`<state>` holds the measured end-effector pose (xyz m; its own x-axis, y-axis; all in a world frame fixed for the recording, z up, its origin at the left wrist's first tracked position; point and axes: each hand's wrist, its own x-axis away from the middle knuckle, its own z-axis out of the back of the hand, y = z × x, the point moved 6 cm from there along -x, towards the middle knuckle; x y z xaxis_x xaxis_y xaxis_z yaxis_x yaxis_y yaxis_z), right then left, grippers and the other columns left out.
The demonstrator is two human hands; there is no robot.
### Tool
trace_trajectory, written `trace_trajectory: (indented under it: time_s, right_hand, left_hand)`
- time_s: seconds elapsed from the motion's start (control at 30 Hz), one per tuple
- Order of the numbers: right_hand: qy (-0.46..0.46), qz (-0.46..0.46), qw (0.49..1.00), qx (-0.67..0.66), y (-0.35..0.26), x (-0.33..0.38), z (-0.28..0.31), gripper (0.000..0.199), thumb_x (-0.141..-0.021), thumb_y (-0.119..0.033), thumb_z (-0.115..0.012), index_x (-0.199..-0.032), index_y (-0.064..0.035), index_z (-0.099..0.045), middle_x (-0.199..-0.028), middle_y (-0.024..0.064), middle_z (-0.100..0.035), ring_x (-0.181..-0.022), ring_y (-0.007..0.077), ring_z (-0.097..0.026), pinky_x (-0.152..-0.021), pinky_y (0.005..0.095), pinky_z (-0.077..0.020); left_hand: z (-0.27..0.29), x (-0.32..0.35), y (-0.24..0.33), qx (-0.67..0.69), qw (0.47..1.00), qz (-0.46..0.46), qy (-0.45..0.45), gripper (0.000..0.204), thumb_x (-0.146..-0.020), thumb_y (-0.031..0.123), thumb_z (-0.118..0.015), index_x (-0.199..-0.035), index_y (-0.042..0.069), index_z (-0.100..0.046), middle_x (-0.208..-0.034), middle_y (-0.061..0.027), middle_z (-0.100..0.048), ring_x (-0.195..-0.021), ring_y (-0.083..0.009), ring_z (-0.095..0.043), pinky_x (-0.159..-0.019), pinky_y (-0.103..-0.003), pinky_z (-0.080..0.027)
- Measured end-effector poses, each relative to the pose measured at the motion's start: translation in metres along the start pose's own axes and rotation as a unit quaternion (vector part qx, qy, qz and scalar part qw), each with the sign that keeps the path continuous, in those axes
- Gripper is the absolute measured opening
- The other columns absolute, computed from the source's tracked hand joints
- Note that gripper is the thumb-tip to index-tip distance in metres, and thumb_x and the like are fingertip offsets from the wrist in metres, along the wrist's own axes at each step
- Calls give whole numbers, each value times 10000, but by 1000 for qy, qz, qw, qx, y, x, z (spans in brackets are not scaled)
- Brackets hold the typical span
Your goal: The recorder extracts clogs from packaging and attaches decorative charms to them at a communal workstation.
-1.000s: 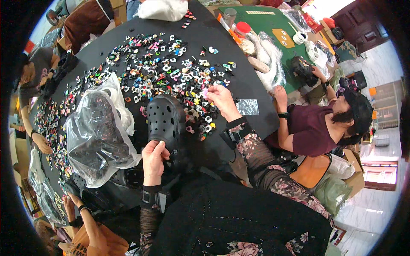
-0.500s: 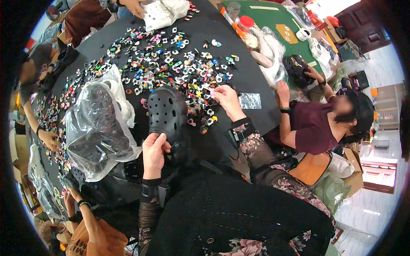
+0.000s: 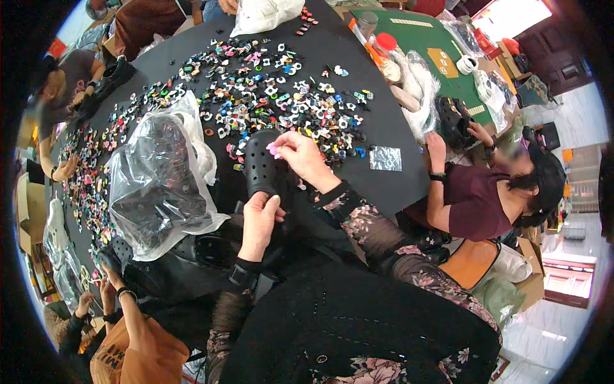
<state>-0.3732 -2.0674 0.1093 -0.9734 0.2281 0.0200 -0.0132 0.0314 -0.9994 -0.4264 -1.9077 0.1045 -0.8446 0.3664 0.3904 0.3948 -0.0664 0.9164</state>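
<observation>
L hand point(image 3: 259, 217) gripped the near end of a black perforated clog point(image 3: 263, 168), fingers curled round its heel/edge, thumb side up. Clog sat on the black table point(image 3: 396, 185), roughly centre, near edge, toe pointing far. R hand point(image 3: 300, 153) was over the clog's upper, just right of it, fingertips pinched narrow on a small pink charm point(image 3: 272, 149); charm was at or touching the clog's top surface, can't tell if it was seated in a hole.

Far of the clog: wide scatter of small multicolour charms point(image 3: 268, 96) across the tabletop, densest far-centre, w/ a thinner band running down the left edge point(image 3: 89, 185). Left of the clog, just beside it: big clear plastic bag point(image 3: 157, 182) w/ dark shoes inside, crumpled, open side unclear. More black clogs point(image 3: 192, 253) lay near-left, partly under the bag. Small silver foil-ish packet point(image 3: 385, 158) lay right of the R hand, apart from the charms. White plastic bag point(image 3: 262, 13) at far edge.

Other ppl: person in maroon top point(image 3: 480, 198) seated right, arm on the table edge; person in orange point(image 3: 128, 345) near-left, hands at the table's near-left corner; another person point(image 3: 61, 109) far-left, hand among the charms. Green table point(image 3: 416, 45) far-right w/ jars and bagged items.
</observation>
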Motion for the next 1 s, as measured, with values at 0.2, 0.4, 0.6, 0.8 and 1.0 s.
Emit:
trace_trajectory:
  time_s: [0.2, 0.4, 0.6, 0.8, 1.0]
  right_hand:
    - [-13, 74, 971, 229, -12, -2, -17, 149, -834, -77, -497, -884, 7, -608, -812, 149, -662, -778, 280, -650, -705, 356, -500]
    - [-17, 208, 909, 361, -22, 11, -21, 132, -838, -131, -557, -871, -44, -650, -799, 99, -600, -806, 294, -535, -729, 386, -410]
    - [-26, 260, 863, 432, -37, 25, -29, 157, -821, -124, -566, -945, -70, -646, -836, 79, -578, -840, 271, -521, -758, 378, -411]
    - [-36, 239, 880, 409, -27, 19, -26, 169, -810, -115, -569, -951, -74, -653, -825, 83, -580, -844, 275, -524, -781, 369, -414]
    - [27, 186, 931, 313, -15, 10, -17, 137, -817, -105, -570, -913, -51, -650, -843, 125, -628, -836, 292, -569, -765, 385, -443]
  left_hand:
    - [3, -1, -5, -19, 1000, -3, 0, 171, -880, 134, -542, -837, -30, -562, -647, -50, -564, -567, -110, -548, -515, -242, -454]
    - [3, -1, -7, -13, 1000, -6, 11, 165, -877, 126, -543, -831, -33, -553, -654, -54, -562, -562, -112, -547, -507, -241, -450]
    - [4, -4, -11, -33, 999, -17, 17, 164, -873, 114, -543, -860, -49, -558, -657, -65, -576, -553, -117, -561, -502, -246, -459]
    - [3, -2, -8, -66, 997, -32, 20, 173, -871, 110, -549, -882, -62, -565, -651, -80, -598, -549, -124, -583, -507, -256, -476]
    - [1, -2, -7, -49, 998, -20, 13, 167, -880, 123, -545, -819, -32, -533, -653, -53, -560, -557, -115, -565, -499, -244, -452]
